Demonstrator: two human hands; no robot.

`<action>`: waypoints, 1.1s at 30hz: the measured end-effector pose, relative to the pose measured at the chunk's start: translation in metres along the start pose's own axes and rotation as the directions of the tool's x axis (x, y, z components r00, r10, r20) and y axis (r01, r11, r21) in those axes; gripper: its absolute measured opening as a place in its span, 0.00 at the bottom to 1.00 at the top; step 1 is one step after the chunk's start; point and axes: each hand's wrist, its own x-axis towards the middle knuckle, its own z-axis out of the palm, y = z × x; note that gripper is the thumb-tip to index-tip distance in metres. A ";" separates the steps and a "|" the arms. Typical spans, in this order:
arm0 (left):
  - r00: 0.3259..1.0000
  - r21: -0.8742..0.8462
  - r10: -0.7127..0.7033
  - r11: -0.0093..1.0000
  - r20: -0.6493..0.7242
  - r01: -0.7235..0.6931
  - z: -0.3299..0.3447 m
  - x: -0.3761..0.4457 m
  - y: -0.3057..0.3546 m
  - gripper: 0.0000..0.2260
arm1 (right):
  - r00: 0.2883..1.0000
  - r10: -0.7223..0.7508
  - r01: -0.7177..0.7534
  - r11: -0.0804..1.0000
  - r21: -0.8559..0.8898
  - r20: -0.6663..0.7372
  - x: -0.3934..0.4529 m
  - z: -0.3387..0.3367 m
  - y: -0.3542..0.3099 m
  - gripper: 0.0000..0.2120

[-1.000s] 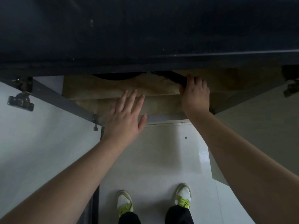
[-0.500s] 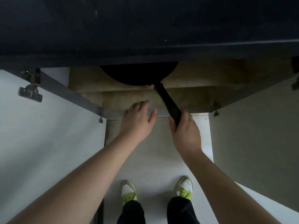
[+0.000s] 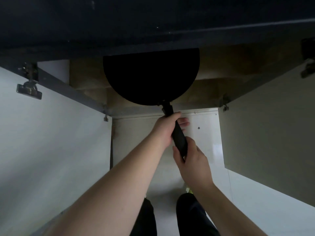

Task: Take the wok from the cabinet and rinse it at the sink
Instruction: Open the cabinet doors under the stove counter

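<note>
A black wok [image 3: 150,77] sticks halfway out of the open low cabinet [image 3: 213,82], its far half hidden under the dark countertop [image 3: 153,23]. Its long black handle [image 3: 177,133] points toward me. My left hand [image 3: 167,129] grips the handle near the bowl, fingers wrapped round it. My right hand [image 3: 190,160] grips the handle's near end just below the left.
Two white cabinet doors stand open, the left door [image 3: 51,142] and the right door [image 3: 272,133], each with metal hinges. The white floor [image 3: 170,176] lies between them with my legs and shoes below. The sink is not in view.
The wok has slid much farther out of the cabinet toward me. My left hand, which was loose beside the handle, now grips it above my right hand.
</note>
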 end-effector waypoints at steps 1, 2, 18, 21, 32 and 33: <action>0.999 -0.078 -0.041 0.996 0.002 0.041 0.003 -0.002 -0.004 0.07 | 0.999 0.025 -0.025 1.000 -0.001 0.026 -0.004 -0.002 0.002 0.15; 0.997 -0.131 -0.073 0.989 -0.010 0.071 0.004 -0.004 -0.007 0.07 | 0.996 0.067 -0.067 0.998 -0.003 0.064 -0.006 -0.003 0.004 0.14; 0.987 -0.002 0.013 1.000 -0.158 -0.014 0.001 -0.044 -0.032 0.11 | 0.925 0.322 -0.363 0.904 0.225 0.202 -0.038 -0.002 -0.023 0.10; 0.989 0.008 -0.004 1.000 -0.148 0.006 -0.001 -0.067 -0.041 0.11 | 0.909 0.347 -0.399 0.884 0.244 0.231 -0.061 -0.014 -0.031 0.08; 0.999 0.148 0.009 0.989 0.038 -0.014 -0.006 -0.191 -0.071 0.14 | 0.902 0.378 -0.423 0.870 0.254 0.207 -0.167 -0.080 -0.082 0.08; 0.999 0.154 0.007 0.988 0.046 -0.014 -0.006 -0.203 -0.074 0.15 | 0.899 0.386 -0.432 0.862 0.267 0.207 -0.178 -0.087 -0.087 0.07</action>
